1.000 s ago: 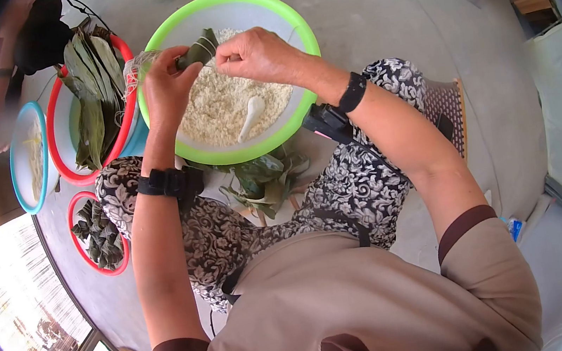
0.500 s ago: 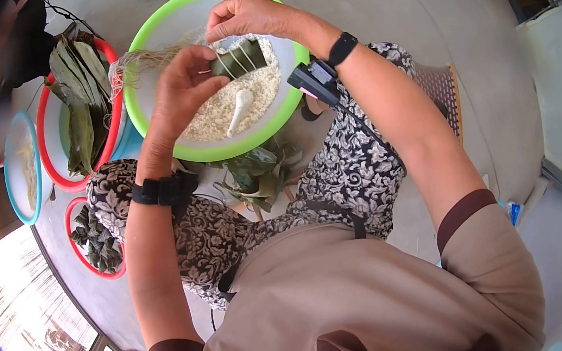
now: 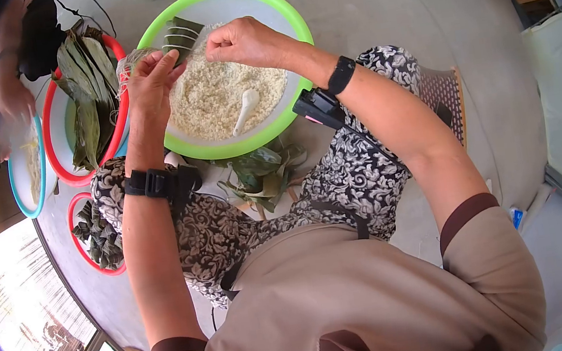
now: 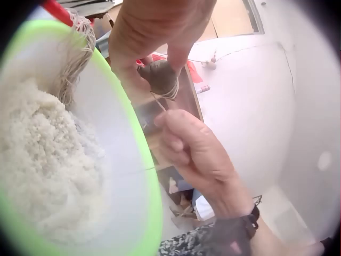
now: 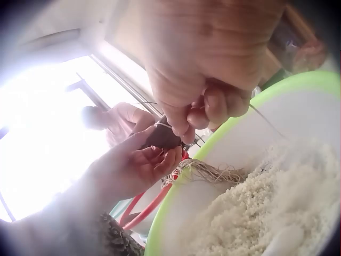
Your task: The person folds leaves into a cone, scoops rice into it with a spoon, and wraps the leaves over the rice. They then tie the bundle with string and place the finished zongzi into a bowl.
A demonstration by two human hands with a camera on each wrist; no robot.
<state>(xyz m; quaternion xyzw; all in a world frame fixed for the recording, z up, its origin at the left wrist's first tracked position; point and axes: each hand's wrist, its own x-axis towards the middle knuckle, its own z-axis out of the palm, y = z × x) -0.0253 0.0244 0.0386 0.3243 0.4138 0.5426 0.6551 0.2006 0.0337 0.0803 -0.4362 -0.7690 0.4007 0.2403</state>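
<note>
A dark green leaf parcel [image 3: 182,36], wrapped in several turns of pale string, is gripped by my left hand [image 3: 150,86] above the left part of the green-rimmed basin [image 3: 301,25]. Just right of it, my right hand [image 3: 248,43] pinches the string with curled fingers. The left wrist view shows the string [image 4: 159,101] running taut from the parcel [image 4: 161,78] to the right hand [image 4: 193,152]. White rice [image 3: 221,98] and a white spoon [image 3: 247,112] lie in the basin. A bundle of loose string [image 5: 210,172] hangs over its rim.
Left of the basin are a red-rimmed tub [image 3: 55,152] with long leaves [image 3: 89,94], a blue-rimmed basin [image 3: 15,183] and a red basin [image 3: 120,269] of wrapped parcels [image 3: 98,235]. Folded leaves [image 3: 263,176] lie below the large basin. Another person's hands [image 3: 15,100] show at upper left.
The parcel has turned and moved left and up with my left hand since half a second ago. My right hand has come down slightly, beside it.
</note>
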